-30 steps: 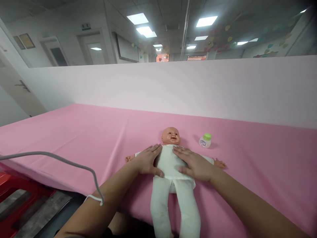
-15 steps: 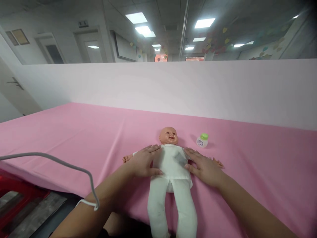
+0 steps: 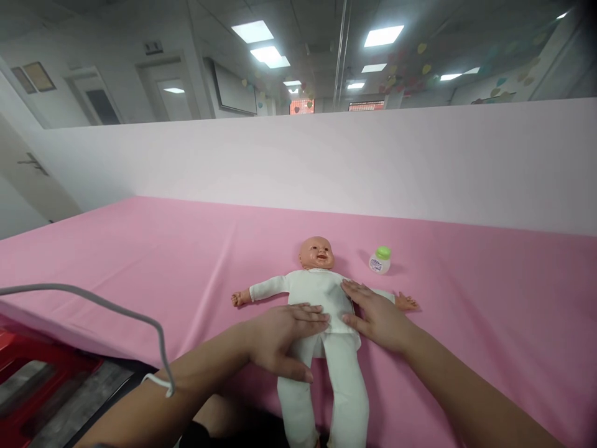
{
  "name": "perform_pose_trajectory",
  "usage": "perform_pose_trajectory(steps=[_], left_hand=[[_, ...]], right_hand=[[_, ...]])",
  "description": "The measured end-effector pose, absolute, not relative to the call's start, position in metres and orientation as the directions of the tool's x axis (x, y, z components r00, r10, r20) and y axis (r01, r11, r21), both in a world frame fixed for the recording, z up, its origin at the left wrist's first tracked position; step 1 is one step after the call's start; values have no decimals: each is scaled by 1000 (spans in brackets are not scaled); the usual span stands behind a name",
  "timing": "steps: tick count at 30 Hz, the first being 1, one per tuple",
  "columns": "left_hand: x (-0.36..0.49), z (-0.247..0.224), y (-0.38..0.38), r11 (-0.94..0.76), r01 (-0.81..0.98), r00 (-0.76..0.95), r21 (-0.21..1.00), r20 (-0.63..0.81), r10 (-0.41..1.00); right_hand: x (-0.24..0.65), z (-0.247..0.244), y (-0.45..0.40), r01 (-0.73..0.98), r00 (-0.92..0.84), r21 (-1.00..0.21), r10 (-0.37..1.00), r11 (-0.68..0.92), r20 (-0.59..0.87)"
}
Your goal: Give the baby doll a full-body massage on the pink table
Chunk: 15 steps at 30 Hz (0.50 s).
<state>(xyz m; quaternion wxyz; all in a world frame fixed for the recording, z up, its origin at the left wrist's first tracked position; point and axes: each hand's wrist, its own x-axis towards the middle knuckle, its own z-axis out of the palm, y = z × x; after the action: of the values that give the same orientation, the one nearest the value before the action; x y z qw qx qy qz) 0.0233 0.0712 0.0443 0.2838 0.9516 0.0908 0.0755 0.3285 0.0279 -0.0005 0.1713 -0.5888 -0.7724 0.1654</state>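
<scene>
A baby doll [image 3: 321,286] in a white top and white trousers lies face up, its head away from me and both arms spread sideways. My left hand [image 3: 286,336] rests flat across the doll's lower belly and hip, its thumb over the upper leg. On the other side, my right hand [image 3: 375,314] lies against the chest and side of the top, thumb and fingers apart. Neither hand grips anything. Beyond the right hand stands a small clear bottle [image 3: 379,264] with a green cap and a label.
A pink cloth [image 3: 168,249] covers the table. Behind it runs a white partition [image 3: 326,168] with glass above. A grey cable [image 3: 107,303] hangs over my left forearm. At the lower left is a red stool [image 3: 46,379], and a door handle [image 3: 32,163] shows at the far left.
My left hand has moved down from the doll's shoulder and side to its lower belly, uncovering the sleeve. My right hand has shifted slightly inward on the top.
</scene>
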Motion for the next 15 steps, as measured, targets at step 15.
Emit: perform_pose_trajectory(steps=[15], left_hand=[[32, 28, 151, -811, 459, 866, 362, 22, 500]], right_hand=[[332, -2, 30, 850, -244, -471, 969, 236, 45]])
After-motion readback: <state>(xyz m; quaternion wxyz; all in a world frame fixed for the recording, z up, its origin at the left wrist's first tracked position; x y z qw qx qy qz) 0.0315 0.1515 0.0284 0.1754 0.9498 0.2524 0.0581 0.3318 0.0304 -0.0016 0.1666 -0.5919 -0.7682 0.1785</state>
